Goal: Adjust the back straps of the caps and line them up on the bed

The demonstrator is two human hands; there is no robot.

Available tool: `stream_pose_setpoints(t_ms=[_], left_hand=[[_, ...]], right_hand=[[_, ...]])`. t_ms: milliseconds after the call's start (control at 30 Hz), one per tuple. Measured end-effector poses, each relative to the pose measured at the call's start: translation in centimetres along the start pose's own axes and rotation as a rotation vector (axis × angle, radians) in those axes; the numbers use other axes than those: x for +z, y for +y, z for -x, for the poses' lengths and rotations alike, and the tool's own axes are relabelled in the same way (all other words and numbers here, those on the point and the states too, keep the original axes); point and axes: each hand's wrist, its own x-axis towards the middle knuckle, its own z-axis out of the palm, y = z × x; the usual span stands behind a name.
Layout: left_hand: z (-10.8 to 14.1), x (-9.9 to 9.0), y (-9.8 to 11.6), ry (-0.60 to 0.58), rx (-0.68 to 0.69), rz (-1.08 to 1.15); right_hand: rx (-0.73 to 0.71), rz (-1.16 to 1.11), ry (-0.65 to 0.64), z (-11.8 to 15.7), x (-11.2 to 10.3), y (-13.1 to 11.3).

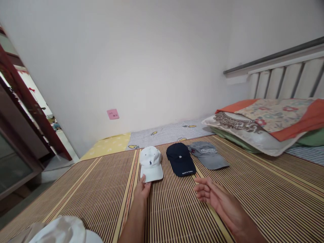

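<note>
A white baseball cap (151,162) with a small dark emblem sits on the striped bamboo mat (174,216), brim toward me. My left hand (142,188) pinches the left front edge of its brim, thumb on top and fingers underneath. To its right lies a navy baseball cap (179,158) with small white lettering along the brim. Beside that, nearly touching it, rests a grey baseball cap (209,155) with pale script on its front. My right hand (210,192) hovers just below the navy and grey caps, fingers loosely curled and apart, holding nothing.
More pale caps (63,231) lie at the bottom left, partly cut off. Pillows with a floral orange cover (273,114) are stacked at the right, by a white headboard (286,79). Behind the mat stands a white wall with a pink note (112,114). A doorway opens at far left.
</note>
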Motion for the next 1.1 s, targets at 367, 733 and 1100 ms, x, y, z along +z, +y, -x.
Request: stream_pose_setpoints(t_ms=[367, 733, 1100], left_hand=[[2.5, 0.6, -3.1, 0.065, -0.033, -0.026], [2.3, 0.5, -4.2, 0.119, 0.023, -0.044], [4.4, 0.2, -4.3, 0.115, 0.027, -0.096]], right_hand=[[0.014, 0.02, -0.039, -0.1, 0.4, 0.5], [0.01, 0.019, -0.035, -0.1, 0.0, 0.7], [0.003, 0.102, 0.006, 0.1, 0.4, 0.7]])
